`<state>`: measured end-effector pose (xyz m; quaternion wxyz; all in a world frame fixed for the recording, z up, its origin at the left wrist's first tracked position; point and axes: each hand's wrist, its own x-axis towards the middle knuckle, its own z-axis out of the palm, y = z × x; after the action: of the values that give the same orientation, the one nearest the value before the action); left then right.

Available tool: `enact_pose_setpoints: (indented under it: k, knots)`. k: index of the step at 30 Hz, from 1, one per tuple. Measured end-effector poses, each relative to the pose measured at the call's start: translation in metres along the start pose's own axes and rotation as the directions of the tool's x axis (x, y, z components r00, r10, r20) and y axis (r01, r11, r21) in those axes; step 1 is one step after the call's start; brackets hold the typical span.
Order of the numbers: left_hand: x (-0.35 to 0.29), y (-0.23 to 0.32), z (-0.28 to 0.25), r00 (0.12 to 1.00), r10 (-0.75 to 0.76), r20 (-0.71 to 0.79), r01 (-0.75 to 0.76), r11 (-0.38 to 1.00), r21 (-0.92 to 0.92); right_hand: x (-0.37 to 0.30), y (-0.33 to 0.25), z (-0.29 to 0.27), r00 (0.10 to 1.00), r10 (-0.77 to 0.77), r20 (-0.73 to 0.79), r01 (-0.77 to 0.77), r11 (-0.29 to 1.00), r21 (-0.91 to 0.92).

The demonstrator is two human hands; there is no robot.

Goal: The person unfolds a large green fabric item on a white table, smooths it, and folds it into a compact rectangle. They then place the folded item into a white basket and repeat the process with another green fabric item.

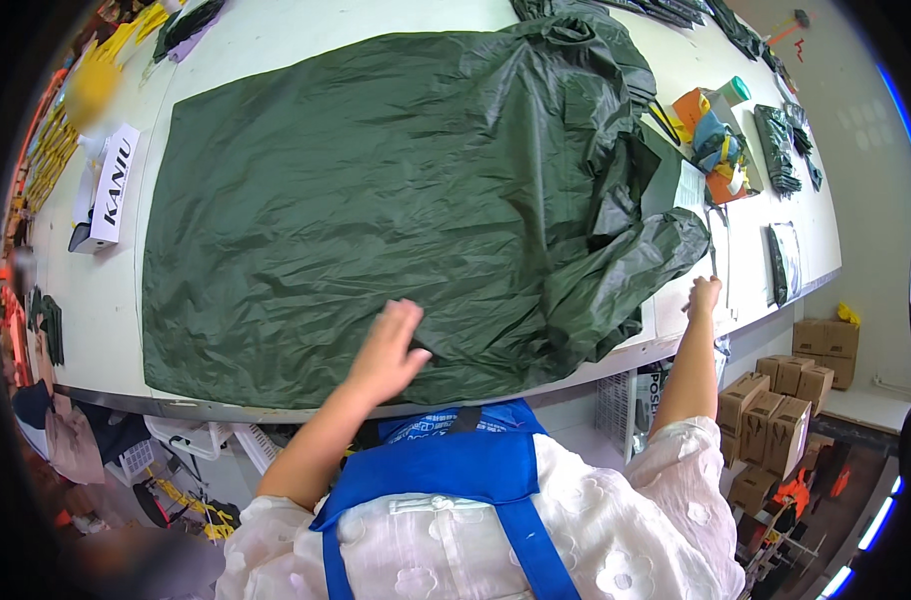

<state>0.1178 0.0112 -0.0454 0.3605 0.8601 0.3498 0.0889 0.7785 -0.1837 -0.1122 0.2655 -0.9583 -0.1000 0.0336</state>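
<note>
A large dark green sheet of shiny waterproof fabric, seemingly a garment, lies spread on the white table. Its left part is fairly flat; toward the right it is bunched in folds. My left hand is over the fabric's near edge, palm down with fingers stretched and thumb apart, holding nothing. Just off the fabric's right end, my right hand is closed, with a thin dark strip rising from its fingers. Whether that strip is joined to the fabric I cannot tell.
An orange box with cloths and a green-lidded tub stands to the right. Beyond it lie folded dark packets and a clear-wrapped packet. A white lettered box is at the left. Cardboard cartons stand below, right.
</note>
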Motion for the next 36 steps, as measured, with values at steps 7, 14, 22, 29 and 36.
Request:
enact_pose_setpoints:
  k: [7, 14, 22, 29, 36]
  knots:
    - [0.064, 0.115, 0.1, 0.939, 0.027, 0.343, 0.312, 0.351, -0.883, -0.08, -0.17, -0.017, 0.839, -0.06, 0.54, -0.346, 0.708, 0.616]
    - [0.081, 0.142, 0.117, 0.877, -0.065, 0.476, 0.377, 0.708, -0.598, -0.128, -0.23, -0.017, 0.812, -0.371, 0.45, -0.301, 0.396, 0.868]
    - [0.045, 0.142, 0.116, 0.797, -0.316, 0.514, 0.598, 0.3, -0.743, -0.245, -0.324, -0.066, -0.263, -0.961, 0.08, 0.656, -0.118, 0.745]
    - [0.038, 0.136, 0.131, 0.763, -0.422, 0.49, 0.614, 0.235, -0.754, -0.117, -0.251, 0.018, 0.021, -0.831, 0.556, 0.962, 0.169, 0.215]
    - [0.025, 0.134, 0.132, 0.684, -0.495, 0.536, 0.691, 0.203, -0.694, 0.042, -0.118, -0.056, 0.704, -0.62, 0.347, 0.64, 0.765, 0.068]
